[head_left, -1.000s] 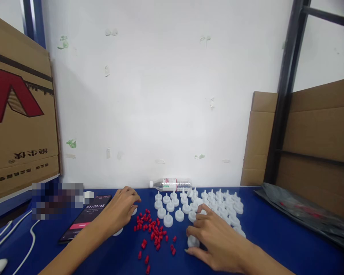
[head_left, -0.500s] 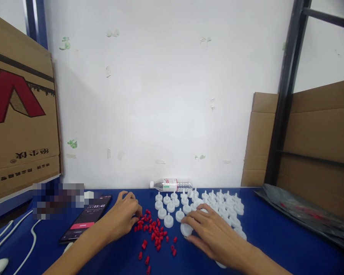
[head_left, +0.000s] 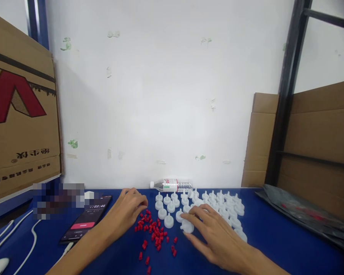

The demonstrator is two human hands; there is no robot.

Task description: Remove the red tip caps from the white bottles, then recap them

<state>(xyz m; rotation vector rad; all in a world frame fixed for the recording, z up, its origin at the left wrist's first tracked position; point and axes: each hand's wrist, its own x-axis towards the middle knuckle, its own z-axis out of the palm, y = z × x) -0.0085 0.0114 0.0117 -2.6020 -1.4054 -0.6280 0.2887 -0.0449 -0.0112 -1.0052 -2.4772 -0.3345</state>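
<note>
Loose red caps (head_left: 157, 233), small and tube-shaped, are scattered on the blue table between my hands. My left hand (head_left: 132, 204) hovers over their far left side, fingers curled in and tips close together; anything pinched there is hidden. With thumb and index finger, my right hand (head_left: 210, 233) grips a white nozzle cap (head_left: 187, 226), which is tipped so its spout points left. Several more white nozzle caps (head_left: 169, 220) stand spout up in a cluster beyond and partly behind my right hand.
A clear plastic bottle (head_left: 172, 185) lies along the wall. Left of my left arm are a phone (head_left: 87, 217) with a lit timer and white cables (head_left: 33, 238). A cardboard box (head_left: 23, 114) stands at left; a grey plastic bag (head_left: 306, 215) lies at right.
My left hand has lifted slightly up and right from the red caps, its fingers drawn closer. The white cap at my right fingertips has tipped, its spout now pointing left.
</note>
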